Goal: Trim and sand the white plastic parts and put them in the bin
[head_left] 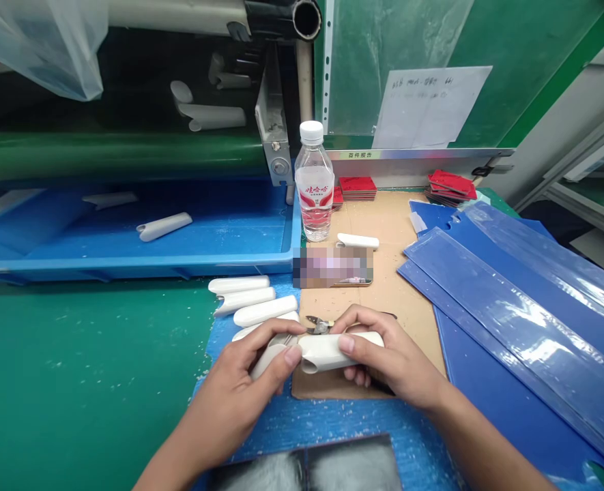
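My right hand [383, 354] is closed round a white plastic tube-shaped part [327, 351], which lies across the brown cardboard sheet [383, 279]. Small cutting pliers [318, 323] show just behind that part, by my right fingers. My left hand [245, 389] pinches the left end of the same part with thumb and forefinger, and another white part [263, 361] lies under its fingers. A row of several more white parts [253, 303] lies just beyond my left hand on the blue mat.
A water bottle [314, 184] stands behind the cardboard, by a blue tray [127, 262] holding white parts. Blue plastic sleeves [511, 307] are stacked at the right. Red pads [450, 185] sit at the back. A blurred flat object [332, 266] lies on the cardboard.
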Tool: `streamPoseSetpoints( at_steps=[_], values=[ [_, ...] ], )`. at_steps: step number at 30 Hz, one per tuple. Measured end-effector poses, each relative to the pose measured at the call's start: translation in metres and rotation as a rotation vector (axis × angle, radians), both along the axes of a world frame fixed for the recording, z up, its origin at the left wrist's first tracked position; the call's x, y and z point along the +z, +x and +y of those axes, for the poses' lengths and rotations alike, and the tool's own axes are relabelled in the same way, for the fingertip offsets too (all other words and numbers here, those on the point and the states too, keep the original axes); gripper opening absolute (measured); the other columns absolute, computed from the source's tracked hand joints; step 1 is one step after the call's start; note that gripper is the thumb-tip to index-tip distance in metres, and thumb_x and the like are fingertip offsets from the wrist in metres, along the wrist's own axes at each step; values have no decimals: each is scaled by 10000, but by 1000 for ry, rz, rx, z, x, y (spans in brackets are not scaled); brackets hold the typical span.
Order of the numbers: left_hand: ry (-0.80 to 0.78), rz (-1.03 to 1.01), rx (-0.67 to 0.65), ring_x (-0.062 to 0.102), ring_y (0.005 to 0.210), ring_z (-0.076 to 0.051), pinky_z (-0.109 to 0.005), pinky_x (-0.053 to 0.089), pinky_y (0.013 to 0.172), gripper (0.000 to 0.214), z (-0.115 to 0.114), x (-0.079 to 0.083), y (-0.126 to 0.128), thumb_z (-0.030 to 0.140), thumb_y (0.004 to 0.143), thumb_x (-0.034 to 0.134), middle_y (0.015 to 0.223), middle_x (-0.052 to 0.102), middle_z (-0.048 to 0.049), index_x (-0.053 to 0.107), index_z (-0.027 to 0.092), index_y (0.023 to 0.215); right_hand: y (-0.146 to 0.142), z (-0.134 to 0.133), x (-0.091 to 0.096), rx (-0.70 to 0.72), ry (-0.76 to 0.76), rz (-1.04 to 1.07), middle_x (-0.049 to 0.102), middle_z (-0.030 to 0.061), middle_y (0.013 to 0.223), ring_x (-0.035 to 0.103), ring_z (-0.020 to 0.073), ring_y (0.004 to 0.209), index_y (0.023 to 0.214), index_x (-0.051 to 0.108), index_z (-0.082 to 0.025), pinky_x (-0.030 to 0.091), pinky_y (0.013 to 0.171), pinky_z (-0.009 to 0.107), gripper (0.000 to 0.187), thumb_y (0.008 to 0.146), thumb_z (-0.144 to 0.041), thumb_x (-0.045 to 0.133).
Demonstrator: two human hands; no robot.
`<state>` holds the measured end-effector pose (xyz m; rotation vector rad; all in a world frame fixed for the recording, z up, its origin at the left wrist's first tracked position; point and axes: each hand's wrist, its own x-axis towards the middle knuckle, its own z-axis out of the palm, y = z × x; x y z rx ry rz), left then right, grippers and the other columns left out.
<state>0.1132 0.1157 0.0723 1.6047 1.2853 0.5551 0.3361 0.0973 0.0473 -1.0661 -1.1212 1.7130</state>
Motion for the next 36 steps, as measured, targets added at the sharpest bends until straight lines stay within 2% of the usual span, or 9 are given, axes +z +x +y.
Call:
streamPoseSetpoints(
  at_steps=[7,20,27,36],
  values=[
    [-1,74,-104,603,581,-174,-244,469,564,368,4,-3,-4,558,949,518,630,623,44,615,281,1171,0,1,1,-1,-7,-19,621,-17,682,577,86,549,958,634,-154,448,489,149,290,903,-427,716],
    [90,93,-67,593,579,-182,-251,451,564,337,0,-1,1,556,949,527,637,629,34,653,289,1111,-2,2,0,-6,-7,-38,612,-19,695,578,97,551,962,634,-166,446,488,168,317,890,-461,725],
    [109,157,-150,629,633,-187,-254,465,610,370,3,-2,-2,543,969,502,707,673,35,635,301,1217,-1,1,2,-7,-18,-45,605,-24,689,567,92,545,955,626,-168,439,489,165,341,883,-486,727],
    [134,171,-151,642,710,-197,-254,477,643,358,2,-3,-2,523,971,503,784,689,17,638,298,1214,-2,1,0,-7,-25,-50,603,-27,679,566,96,543,961,629,-173,442,492,172,321,887,-471,725]
  ],
)
